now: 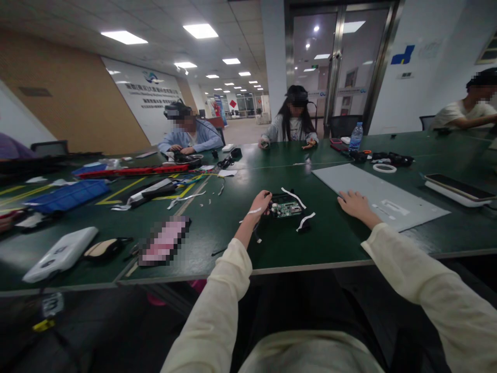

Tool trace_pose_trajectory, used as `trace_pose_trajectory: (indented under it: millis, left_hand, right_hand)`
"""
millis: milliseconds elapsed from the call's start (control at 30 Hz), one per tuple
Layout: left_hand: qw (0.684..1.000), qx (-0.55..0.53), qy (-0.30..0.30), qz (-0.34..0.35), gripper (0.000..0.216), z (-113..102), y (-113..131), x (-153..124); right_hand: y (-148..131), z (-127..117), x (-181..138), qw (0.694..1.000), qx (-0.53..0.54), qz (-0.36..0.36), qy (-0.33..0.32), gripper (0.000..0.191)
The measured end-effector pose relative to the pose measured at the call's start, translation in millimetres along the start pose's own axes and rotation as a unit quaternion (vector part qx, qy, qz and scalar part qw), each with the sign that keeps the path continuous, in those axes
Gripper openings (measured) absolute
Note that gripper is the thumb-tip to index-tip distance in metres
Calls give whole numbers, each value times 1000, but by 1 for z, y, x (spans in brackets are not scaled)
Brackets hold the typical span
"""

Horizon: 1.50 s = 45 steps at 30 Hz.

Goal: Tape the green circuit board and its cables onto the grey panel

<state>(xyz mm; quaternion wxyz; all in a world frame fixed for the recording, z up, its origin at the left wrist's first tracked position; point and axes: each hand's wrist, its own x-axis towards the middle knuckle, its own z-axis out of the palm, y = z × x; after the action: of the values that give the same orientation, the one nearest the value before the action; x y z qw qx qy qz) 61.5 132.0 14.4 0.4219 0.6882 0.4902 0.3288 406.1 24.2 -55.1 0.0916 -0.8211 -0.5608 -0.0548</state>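
My left hand [261, 203] is closed at the left edge of a green circuit board [286, 208] set in a black frame on the table. Its fingertips are partly hidden there. White strips curl around the board: one strip [294, 197] arches over its top right, and another strip [306, 221] lies to its right beside a small black piece. Flat and with fingers spread, my right hand [354, 205] rests at the left edge of a thin grey panel [373, 189]. Nothing is in that hand.
Across the green table [225, 243] sit two people with headsets. To the left lie a pink phone [165, 241], a computer mouse [104, 248], a white device [62, 254] and a blue tray [70, 196]. A water bottle [356, 137], a tape roll [384, 168] and another phone [458, 187] are at right.
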Motion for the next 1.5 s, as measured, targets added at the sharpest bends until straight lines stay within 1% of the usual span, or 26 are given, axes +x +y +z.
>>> trace_pose_trajectory:
  millis: [167, 333, 567, 800, 1000, 1133, 1233, 1333, 1400, 1500]
  left_hand:
    - [999, -37, 14, 9, 19, -6, 8, -3]
    - [998, -55, 13, 24, 17, -12, 11, -8]
    - [997, -67, 9, 39, 16, -16, 16, -15]
    - [996, -80, 12, 36, 18, -17, 15, -20]
    - [996, -86, 15, 35, 18, -14, 10, -20]
    - [996, -84, 14, 36, 17, -10, 8, -20]
    - [996, -81, 11, 36, 17, -9, 6, -19]
    - [997, -77, 6, 26, 19, -9, 5, -19]
    - [997, -77, 3, 20, 20, -9, 3, -19]
    - [997, -75, -5, 15, 22, -9, 1, -19]
  right_hand:
    - [-13, -5, -16, 998, -7, -57, 5, 54]
    - [-22, -8, -31, 992, 2, -122, 14, 55]
    - [-33, -17, -47, 981, 32, -191, -15, 61]
    - [-36, -21, -52, 973, 61, -222, -31, 59]
    - [-39, -32, -63, 962, 82, -260, -25, 56]
    - [-41, -39, -69, 956, 128, -264, -25, 53]
    - [-49, -47, -70, 949, 222, -222, -26, 51]
    - [-66, -57, -67, 929, 321, -184, -29, 51]
    - [-79, -62, -63, 913, 363, -178, -59, 52]
    - [-97, -67, -58, 891, 386, -190, -142, 56]
